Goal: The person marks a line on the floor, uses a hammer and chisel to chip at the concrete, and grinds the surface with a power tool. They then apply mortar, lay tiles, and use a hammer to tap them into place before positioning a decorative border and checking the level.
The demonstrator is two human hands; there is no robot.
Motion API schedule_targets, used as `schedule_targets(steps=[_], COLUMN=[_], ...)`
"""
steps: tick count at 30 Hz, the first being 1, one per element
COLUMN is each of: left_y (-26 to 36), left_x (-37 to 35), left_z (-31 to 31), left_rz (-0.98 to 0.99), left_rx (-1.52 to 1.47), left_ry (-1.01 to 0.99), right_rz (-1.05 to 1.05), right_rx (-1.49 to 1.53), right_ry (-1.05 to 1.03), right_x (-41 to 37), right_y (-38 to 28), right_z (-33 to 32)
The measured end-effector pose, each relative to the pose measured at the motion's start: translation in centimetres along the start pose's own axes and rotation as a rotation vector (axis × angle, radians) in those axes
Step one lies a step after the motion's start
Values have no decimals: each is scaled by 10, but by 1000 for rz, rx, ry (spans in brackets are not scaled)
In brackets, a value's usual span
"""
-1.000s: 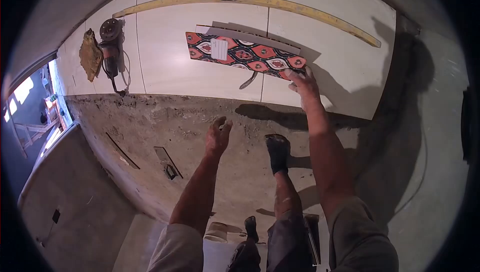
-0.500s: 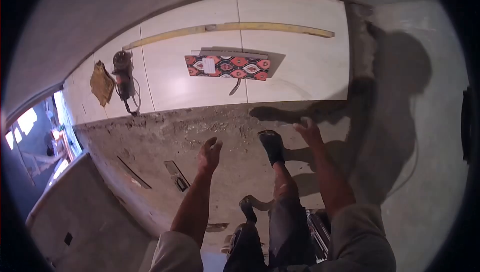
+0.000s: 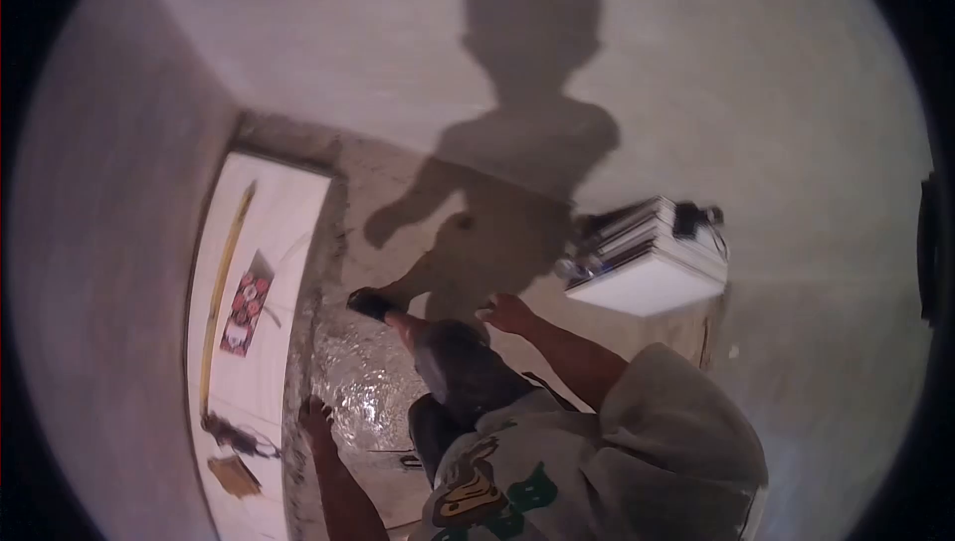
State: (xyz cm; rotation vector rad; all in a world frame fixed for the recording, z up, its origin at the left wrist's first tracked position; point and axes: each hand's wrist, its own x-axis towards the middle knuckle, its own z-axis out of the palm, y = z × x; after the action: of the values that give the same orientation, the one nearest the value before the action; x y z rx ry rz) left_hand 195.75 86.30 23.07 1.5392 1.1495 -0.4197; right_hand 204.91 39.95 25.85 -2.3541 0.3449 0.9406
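My left hand point(image 3: 316, 416) hangs with fingers apart beside the edge of the pale floor tiles point(image 3: 264, 213), holding nothing visible. My right hand point(image 3: 507, 313) is out in front of my bent leg, its fingers loosely apart and nothing seen in them. To its right stands a stack of large white tiles point(image 3: 652, 277) with dark items and a cable on top. A red and black patterned piece point(image 3: 246, 312) with a white label lies on the laid tiles, near a long yellow bar point(image 3: 224, 292) that looks like a spirit level.
At the near end of the tiles lie an angle grinder point(image 3: 237, 436) with its cord and a brown, ragged piece point(image 3: 235, 476). Rough, wet-looking grey floor point(image 3: 363, 382) borders the tiles. Plain walls enclose the corner, and my shadow point(image 3: 527, 74) falls across one.
My view and body have turned right, so the laid tiles now sit at the left. The tile stack has come into fuller view. Both hands remain without anything in them.
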Motion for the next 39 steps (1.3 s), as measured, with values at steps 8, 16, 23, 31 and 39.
schedule_targets(steps=[8,16,23,31,39], left_y=[-37,29,8,-73,-48], left_x=[-107,-167,-251,-456,-463], left_z=[111,241,376,552,567], left_rz=[166,373,411,266,463], left_rx=[577,624,564,1204,652], left_ry=[-432,-474,-352,-783,-411], right_rz=[333,428,438,434,364], right_rx=[149,321,426,329,464], right_ry=[92,124,133,588,817], right_x=[-162,-284,-249,-217,-154], right_y=[220,333,501,684,619], right_z=[44,-21,-85,-227,-341])
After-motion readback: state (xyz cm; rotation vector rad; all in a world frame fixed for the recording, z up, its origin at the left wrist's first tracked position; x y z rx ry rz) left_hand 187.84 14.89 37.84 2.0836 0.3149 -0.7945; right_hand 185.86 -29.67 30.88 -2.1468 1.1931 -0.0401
